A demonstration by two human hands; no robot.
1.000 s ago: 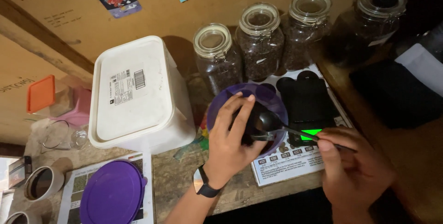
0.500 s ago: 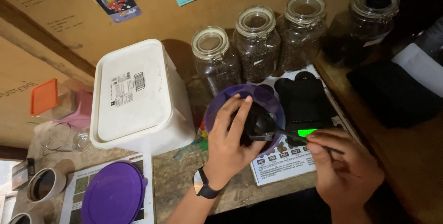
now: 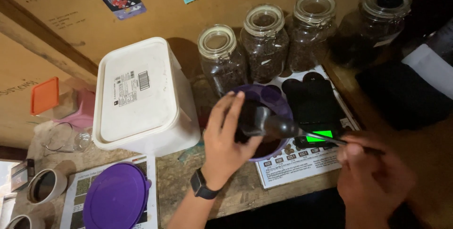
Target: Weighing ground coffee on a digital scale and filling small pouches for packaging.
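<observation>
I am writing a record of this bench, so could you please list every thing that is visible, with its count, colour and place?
purple bowl: 1, purple, centre, under the hands
small dark cup: 1, black, over the bowl
scoop: 1, dark, long thin handle, over the bowl
scale: 1, black with green display, right of the bowl
glass jars: 4, clear with dark contents, along the wall
white tub: 1, white, lidded, left of the bowl
purple lid: 1, purple, front left
orange lid: 1, orange, far left
left hand: 1, holds the cup, dark watch on the wrist
right hand: 1, blurred, holds the scoop handle
</observation>
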